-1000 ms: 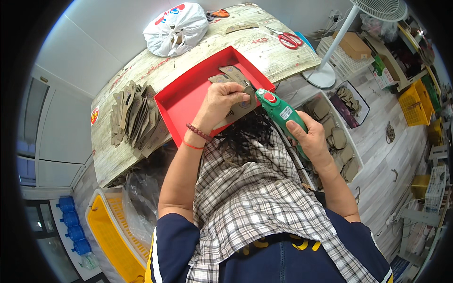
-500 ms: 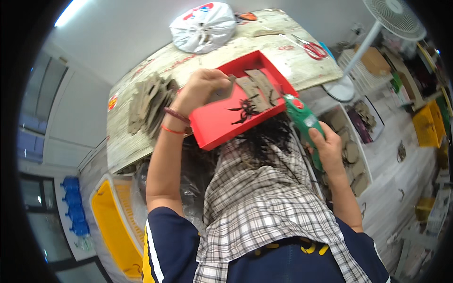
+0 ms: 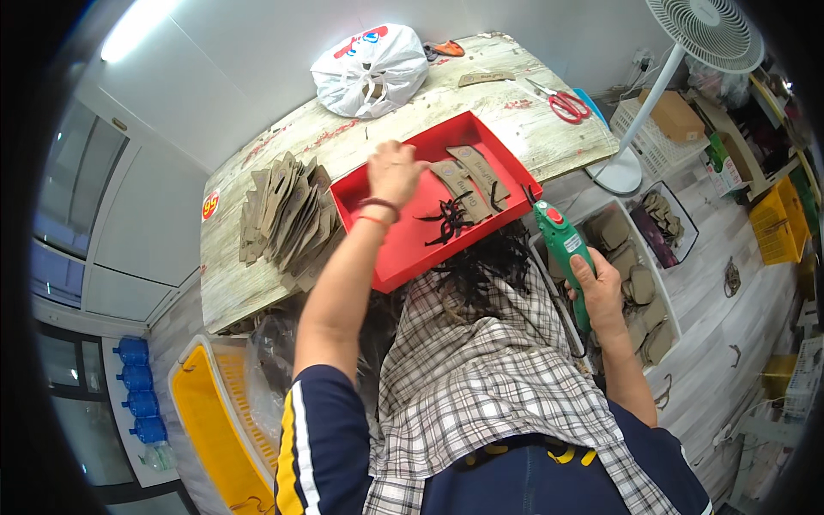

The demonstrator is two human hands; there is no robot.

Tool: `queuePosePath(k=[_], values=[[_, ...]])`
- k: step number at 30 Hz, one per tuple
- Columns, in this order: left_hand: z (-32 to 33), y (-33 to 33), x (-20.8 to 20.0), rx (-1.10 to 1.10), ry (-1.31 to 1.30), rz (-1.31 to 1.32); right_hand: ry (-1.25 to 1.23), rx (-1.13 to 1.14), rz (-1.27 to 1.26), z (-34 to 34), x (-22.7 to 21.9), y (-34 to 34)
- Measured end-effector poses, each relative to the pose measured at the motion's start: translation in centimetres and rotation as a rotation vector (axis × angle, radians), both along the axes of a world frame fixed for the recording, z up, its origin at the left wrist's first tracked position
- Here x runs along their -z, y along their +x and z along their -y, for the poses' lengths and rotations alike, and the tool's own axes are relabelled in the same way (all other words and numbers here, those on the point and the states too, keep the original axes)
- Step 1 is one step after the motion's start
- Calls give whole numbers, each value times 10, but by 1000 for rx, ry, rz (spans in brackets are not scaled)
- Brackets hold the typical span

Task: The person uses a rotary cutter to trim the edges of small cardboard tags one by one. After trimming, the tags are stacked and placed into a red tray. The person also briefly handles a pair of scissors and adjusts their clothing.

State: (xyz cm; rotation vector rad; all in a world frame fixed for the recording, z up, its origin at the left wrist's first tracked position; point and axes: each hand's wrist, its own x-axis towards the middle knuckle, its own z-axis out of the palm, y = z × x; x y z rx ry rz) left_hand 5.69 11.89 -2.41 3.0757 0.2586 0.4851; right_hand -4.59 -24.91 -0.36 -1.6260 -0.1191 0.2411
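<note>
My right hand (image 3: 598, 290) grips a green hand-held power tool (image 3: 562, 240) with a red button, its dark tip beside the right edge of a shallow red box (image 3: 403, 276). My left hand (image 3: 395, 178) hangs over the box's left part; its fingers are blurred and partly turned away, so whether it holds anything is hidden. Inside the box lie two curved brown strips, one in front (image 3: 459, 184) and one behind it (image 3: 482, 172), near a small heap of black scraps (image 3: 451, 219). A pile of similar brown pieces (image 3: 287, 215) stands left of the box on the table.
The worn pale table (image 3: 232, 292) also carries a white plastic bag (image 3: 369, 73), red-handled scissors (image 3: 568, 106) and a single brown strip (image 3: 486, 78). A bin of brown pieces (image 3: 639, 283) is at the right, a yellow basket (image 3: 202, 403) at lower left, a standing fan (image 3: 708, 34) at far right.
My left hand has moved right and turned over the box; the brown piece it held is no longer visible in it. The tool in my right hand has shifted slightly.
</note>
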Motion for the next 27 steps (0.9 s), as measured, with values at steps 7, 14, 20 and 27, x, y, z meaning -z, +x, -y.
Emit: queuePosePath(k=[7, 14, 20, 27], values=[[48, 14, 37, -220, -251, 18, 8, 6, 34, -1, 12, -3], [50, 13, 34, 45, -553, 483, -41, -23, 99, -17, 12, 6], [-11, 17, 44, -72, -849, 135, -36, -38, 106, -19, 6, 5], [9, -4, 57, 51, -19, 330, -27, -39, 106, -21, 17, 4]])
